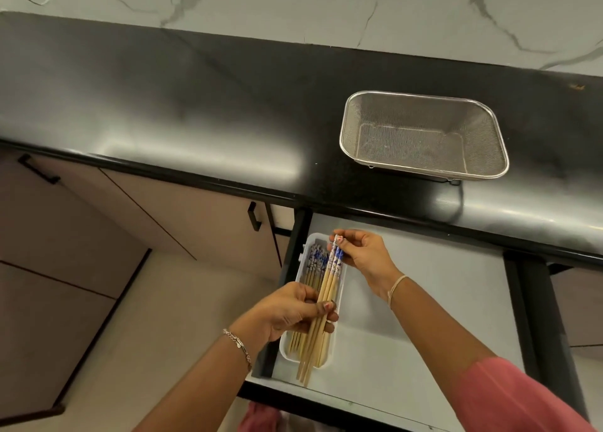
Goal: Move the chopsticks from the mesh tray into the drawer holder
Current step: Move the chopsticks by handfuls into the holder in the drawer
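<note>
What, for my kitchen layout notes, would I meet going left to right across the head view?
Cabinet handle → second cabinet handle → white chopstick holder → mesh tray.

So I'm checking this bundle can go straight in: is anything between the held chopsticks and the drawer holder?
Nothing visible does. The left hand and right hand hold the bundle over the open white holder; only chopsticks already lying in its left side are beneath. The bundle's tips overhang its near rim.
</note>
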{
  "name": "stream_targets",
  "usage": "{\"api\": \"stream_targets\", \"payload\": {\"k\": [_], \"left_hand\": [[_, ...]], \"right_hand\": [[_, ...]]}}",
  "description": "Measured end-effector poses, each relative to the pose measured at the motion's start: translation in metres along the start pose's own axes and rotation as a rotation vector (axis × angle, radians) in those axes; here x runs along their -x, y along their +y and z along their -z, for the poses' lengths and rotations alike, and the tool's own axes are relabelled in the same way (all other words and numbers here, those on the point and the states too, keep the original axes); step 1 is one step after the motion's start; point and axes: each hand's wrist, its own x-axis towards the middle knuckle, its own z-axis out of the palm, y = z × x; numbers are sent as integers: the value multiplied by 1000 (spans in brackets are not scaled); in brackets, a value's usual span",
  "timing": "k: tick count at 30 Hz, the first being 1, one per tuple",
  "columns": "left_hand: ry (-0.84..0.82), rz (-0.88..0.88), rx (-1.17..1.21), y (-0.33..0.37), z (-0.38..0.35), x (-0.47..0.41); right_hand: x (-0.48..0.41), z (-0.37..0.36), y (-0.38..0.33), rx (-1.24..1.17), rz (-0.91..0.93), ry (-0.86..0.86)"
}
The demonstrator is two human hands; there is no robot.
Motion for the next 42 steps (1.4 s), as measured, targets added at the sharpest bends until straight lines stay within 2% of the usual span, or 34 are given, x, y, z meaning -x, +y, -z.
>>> {"api": "stream_targets", "payload": {"k": [5,8,10,14,19,26,31,38,42], "left_hand": [[181,33,-65,-4,2,-23],[322,65,-195,-12,4,-46],[399,63,-366,-19,4,-61],[549,50,-851,-22,-12,-71],[609,47,-987,-25,-23,-78],[665,56,-1077,-31,-17,-82],[656,70,-1272,-32,-24,-84],[638,104,-1347,-32,-27,-81],[622,44,-1458,-29,-28,-76]], "right_hand": [[-4,2,20,178,40,125],[4,6,35,283,22,221],[14,8,46,346,-22,205],[34,9,63,465,-64,54],[42,10,72,557,-62,-32],[45,11,80,582,-41,-40],[44,13,78,597,-24,-48],[45,12,79,583,-27,-49],[45,13,80,592,-27,-48]]}}
